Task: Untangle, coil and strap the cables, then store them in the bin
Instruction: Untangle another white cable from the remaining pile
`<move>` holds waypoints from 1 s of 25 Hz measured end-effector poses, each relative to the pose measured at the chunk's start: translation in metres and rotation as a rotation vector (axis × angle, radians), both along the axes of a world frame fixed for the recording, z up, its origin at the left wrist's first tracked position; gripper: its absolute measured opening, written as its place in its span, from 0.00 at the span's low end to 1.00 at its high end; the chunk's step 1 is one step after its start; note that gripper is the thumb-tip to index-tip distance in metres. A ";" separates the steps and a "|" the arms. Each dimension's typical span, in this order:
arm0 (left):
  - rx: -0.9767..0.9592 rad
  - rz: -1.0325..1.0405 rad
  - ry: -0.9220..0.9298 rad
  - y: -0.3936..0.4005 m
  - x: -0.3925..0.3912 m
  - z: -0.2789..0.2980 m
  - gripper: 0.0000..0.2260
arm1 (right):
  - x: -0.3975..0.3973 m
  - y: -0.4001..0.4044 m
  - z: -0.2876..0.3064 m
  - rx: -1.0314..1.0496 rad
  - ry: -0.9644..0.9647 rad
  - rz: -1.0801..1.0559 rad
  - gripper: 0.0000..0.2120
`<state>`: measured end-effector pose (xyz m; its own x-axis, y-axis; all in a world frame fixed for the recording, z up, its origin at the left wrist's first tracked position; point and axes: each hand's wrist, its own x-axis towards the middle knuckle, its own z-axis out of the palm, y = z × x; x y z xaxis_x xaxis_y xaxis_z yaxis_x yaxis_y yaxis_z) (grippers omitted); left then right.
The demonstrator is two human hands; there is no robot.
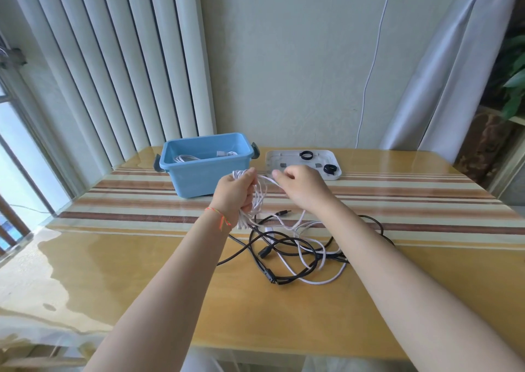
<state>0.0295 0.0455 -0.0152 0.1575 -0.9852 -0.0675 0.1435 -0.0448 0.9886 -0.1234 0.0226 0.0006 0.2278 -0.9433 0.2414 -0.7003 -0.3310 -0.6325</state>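
A: Where's the thin white cord?

B: I see my left hand (234, 194) fisted round its looped coil (257, 198), held above the table just before the open blue plastic bin (207, 170). One strand runs right to my right hand (302, 185), fingers pinching it.

A: The rest?

B: It trails into the black-and-white cable tangle (298, 252) beneath both hands.

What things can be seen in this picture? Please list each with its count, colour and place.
bin: one, blue, far left of table, coiled white cable inside
lid: one, white, right of bin
straps: two, black rings, on lid
white cable: one, partly coiled in left hand
black cables: tangled, count unclear, table centre
table: one, yellow, striped
left hand: grips coil
right hand: pinches white cable
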 end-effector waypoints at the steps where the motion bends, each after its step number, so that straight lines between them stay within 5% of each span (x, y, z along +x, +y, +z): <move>1: 0.000 0.022 0.013 -0.001 0.003 -0.001 0.16 | -0.005 -0.002 0.000 0.007 0.029 -0.011 0.21; 5: 0.008 0.142 0.138 -0.003 0.013 -0.005 0.16 | -0.029 -0.004 -0.001 0.183 0.080 0.057 0.25; 10: 0.063 0.479 0.194 -0.004 0.020 -0.007 0.13 | -0.049 -0.006 0.000 0.270 0.070 0.093 0.15; 15: 0.073 0.582 0.197 -0.010 0.020 -0.008 0.13 | -0.059 -0.010 -0.003 0.090 -0.027 -0.063 0.16; 20: 0.117 0.659 0.260 -0.007 0.022 -0.008 0.11 | -0.069 -0.014 -0.007 0.242 0.450 0.074 0.12; 22: 0.105 0.664 0.289 -0.005 0.021 -0.010 0.11 | -0.071 -0.014 -0.004 0.221 0.686 -0.043 0.09; 25: 0.106 0.635 0.254 -0.004 0.018 -0.005 0.10 | -0.067 -0.006 0.005 0.284 1.026 -0.281 0.18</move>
<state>0.0477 0.0415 -0.0202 0.6682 -0.6934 -0.2695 0.4002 0.0297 0.9160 -0.1906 0.0163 0.0058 -0.0352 -0.9842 -0.1735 -0.9641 -0.0123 0.2654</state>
